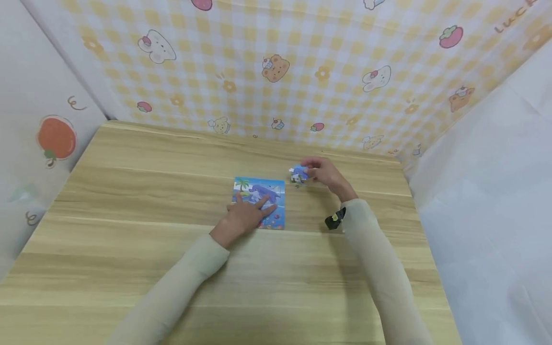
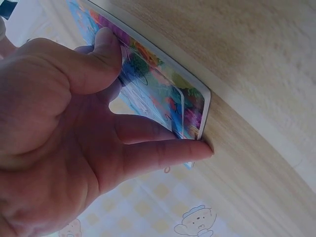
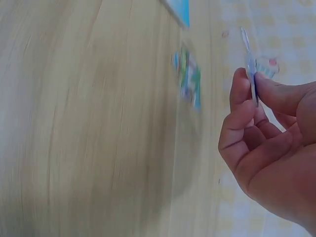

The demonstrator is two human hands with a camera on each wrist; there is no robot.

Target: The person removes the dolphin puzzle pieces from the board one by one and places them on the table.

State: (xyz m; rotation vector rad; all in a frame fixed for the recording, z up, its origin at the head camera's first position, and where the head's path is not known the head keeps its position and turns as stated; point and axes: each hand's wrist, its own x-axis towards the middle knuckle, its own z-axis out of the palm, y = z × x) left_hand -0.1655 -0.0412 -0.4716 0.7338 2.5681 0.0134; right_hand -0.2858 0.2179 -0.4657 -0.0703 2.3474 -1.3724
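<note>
A square dolphin jigsaw puzzle (image 1: pixel 279 221) in a thin tray lies flat on the table. My left hand (image 1: pixel 243 216) rests on it with the fingers spread; in the left wrist view the thumb and fingers of this hand (image 2: pixel 74 113) reach over the puzzle (image 2: pixel 173 89) along its edge. To the right of the puzzle, my right hand (image 1: pixel 327 173) pinches a small blue and purple puzzle piece (image 1: pixel 300 171). Between thumb and fingertips this piece (image 3: pixel 251 66) shows edge-on in the right wrist view. Another loose piece (image 3: pixel 189 78), green and blue, lies on the table, blurred.
The wood-grain table (image 1: pixel 129 268) meets a yellow checked cloth (image 1: pixel 258 96) with cartoon prints at the back. White sheets (image 1: pixel 487 201) hang at both sides. A small black device (image 1: pixel 335 219) sits at the right wrist.
</note>
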